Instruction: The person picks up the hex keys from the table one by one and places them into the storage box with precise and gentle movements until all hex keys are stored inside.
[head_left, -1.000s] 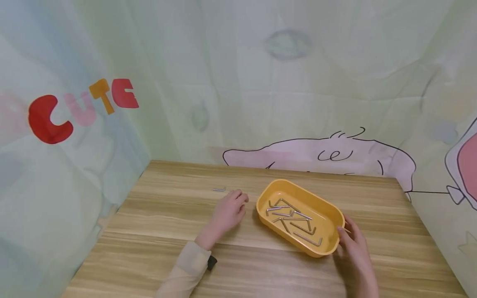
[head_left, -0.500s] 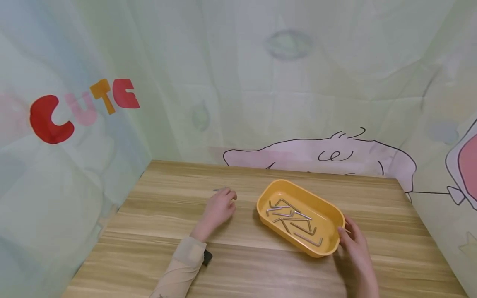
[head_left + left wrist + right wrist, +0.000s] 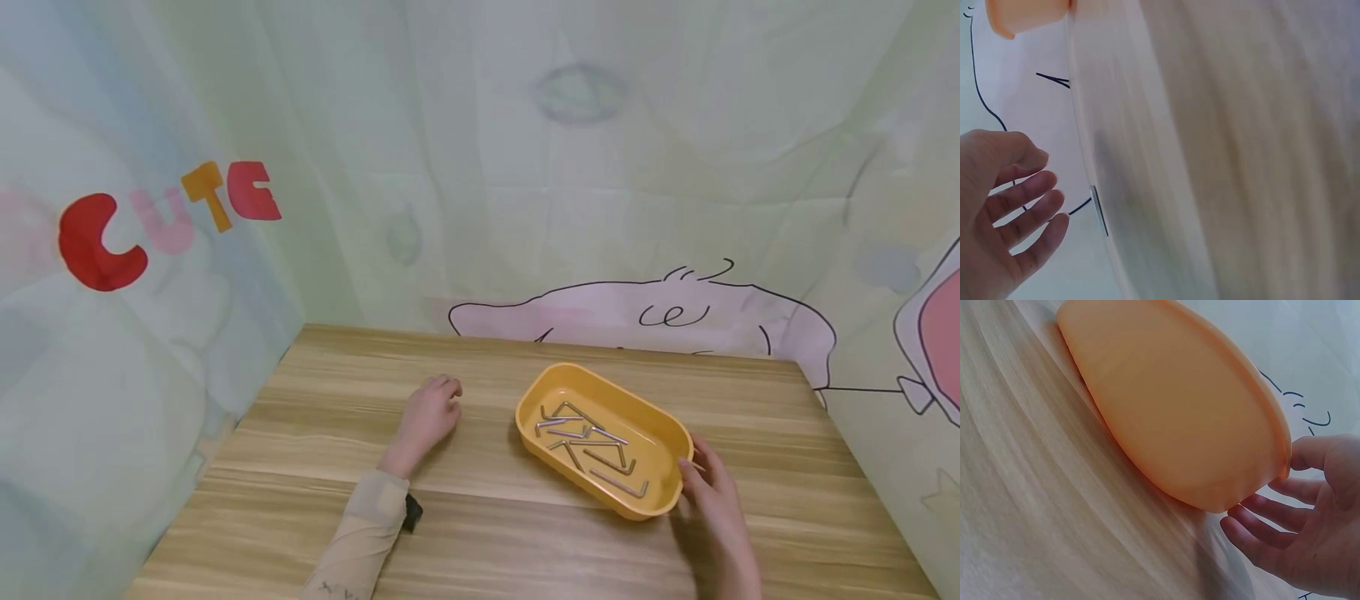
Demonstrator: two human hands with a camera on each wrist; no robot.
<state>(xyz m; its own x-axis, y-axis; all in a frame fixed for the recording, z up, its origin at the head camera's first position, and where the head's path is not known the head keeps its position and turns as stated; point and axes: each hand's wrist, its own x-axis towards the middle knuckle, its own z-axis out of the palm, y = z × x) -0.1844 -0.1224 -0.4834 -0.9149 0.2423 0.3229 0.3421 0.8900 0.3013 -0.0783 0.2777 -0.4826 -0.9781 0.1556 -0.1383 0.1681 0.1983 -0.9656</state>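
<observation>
An orange oval tray (image 3: 600,372) sits on the wooden table (image 3: 315,433) with several silver hex keys (image 3: 588,446) inside. My right hand (image 3: 712,500) is at its near right end; the thumb touches the rim while the fingers (image 3: 1260,515) lie loosely extended beside the wall of the tray (image 3: 1172,406). My left hand (image 3: 429,410) rests on the table left of the tray, fingers loosely curled. In the left wrist view a small lone hex key (image 3: 1099,210) lies just beyond the fingertips (image 3: 1054,222) of the left hand (image 3: 997,206). The head view hides that key behind the hand.
Printed cloth walls close the table on the left, back and right, with red and orange letters (image 3: 165,217) at the left. A black wrist strap (image 3: 411,512) shows on the left sleeve. Bare wood lies in front of the tray and to the far left.
My left hand slid left and a little farther back, away from the tray, reaching the lone hex key and covering it in the head view. The right hand and tray stayed put.
</observation>
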